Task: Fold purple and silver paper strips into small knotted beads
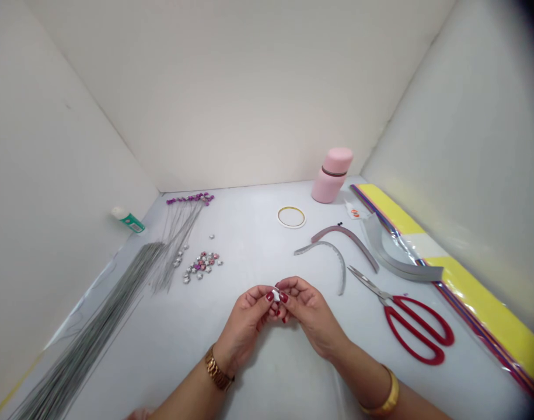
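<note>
My left hand [249, 318] and my right hand [313, 315] meet at the front middle of the table, both closed in a pinch. Between their thumbs and fingertips they hold a small whitish paper piece [276, 295]; its exact shape is hard to make out. Left of my hands lies a pile of small silver, pink and purple stars [203, 263]. On the right, scissors with red handles [386, 300] lie with their blades together. Between my right hand and the scissors is a curved silver strip bundle [337, 254], with a curved pinkish strip bundle [352, 236] behind it.
Thin grey wires [100, 326] fill the left side, with purple-tipped stems [188, 201] behind. A glue tube [131, 221] leans at left. A tape ring [292, 217], pink bottle [331, 178], wide grey strips [395, 262] and yellow packets [481, 303] lie toward the back and right.
</note>
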Demonstrator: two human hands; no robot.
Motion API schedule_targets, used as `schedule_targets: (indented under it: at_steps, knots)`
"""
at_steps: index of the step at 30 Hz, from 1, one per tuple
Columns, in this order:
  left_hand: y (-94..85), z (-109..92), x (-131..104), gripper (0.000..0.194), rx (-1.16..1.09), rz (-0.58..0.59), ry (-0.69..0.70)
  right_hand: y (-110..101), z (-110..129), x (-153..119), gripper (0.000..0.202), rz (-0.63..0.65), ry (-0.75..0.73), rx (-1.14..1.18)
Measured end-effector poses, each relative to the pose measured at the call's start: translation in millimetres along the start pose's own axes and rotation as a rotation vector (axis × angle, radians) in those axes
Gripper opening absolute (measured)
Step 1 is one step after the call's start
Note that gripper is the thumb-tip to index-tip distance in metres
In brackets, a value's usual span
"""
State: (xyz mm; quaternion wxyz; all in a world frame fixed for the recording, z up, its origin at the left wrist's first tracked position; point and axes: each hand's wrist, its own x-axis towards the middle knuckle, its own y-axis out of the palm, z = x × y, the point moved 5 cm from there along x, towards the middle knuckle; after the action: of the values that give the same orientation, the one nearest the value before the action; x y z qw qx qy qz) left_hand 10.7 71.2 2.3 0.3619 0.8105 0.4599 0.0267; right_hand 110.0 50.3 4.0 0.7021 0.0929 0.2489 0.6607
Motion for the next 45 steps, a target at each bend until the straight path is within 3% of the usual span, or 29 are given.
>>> schedule_targets:
  at_steps: [16, 45]
  knots:
    - [-0.7, -1, -2, 0.012, 0.018, -0.058, 0.043, -2, 1, -1, 0.019, -0.068, -0.059, -0.091]
    - [-10.1, -6, 0, 0.014, 0.260, -0.116, 0.128, -4, -6, 1, 0.023, -0.025, 0.099, -0.033]
